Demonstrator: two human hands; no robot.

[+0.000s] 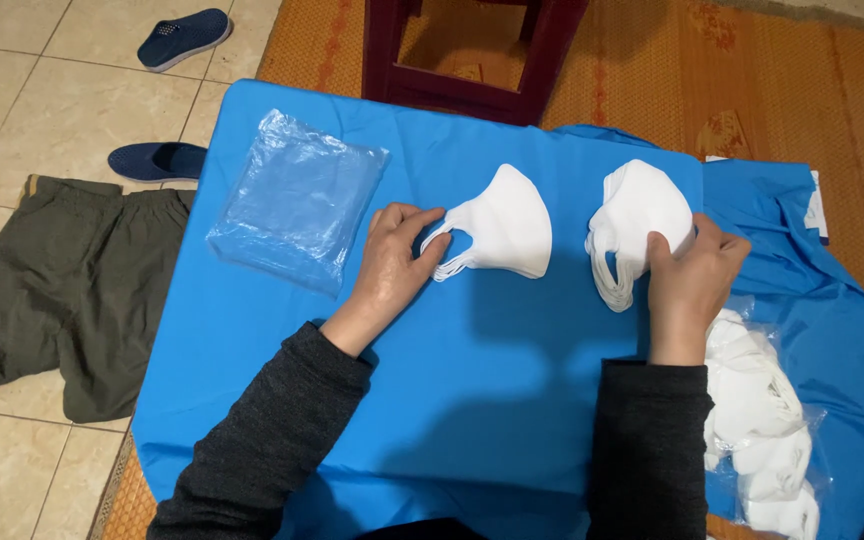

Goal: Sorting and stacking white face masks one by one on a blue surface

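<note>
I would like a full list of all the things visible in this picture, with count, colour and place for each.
single mask: one, white, middle of the blue cloth, by the left hand
mask stack: one stack, white, right of the single mask
clear bags: one pile, transparent, left part of the cloth
bagged masks: one bag, white masks, lower right
blue cloth: one, blue, spread over the floor
shoes: two, dark blue, on the tiles, upper left
shorts: one, olive green, on the tiles, left
stool: one, dark red, top
woven mat: one, orange, under the cloth
left hand: touches the single mask's ear loops
right hand: grips the mask stack
</note>
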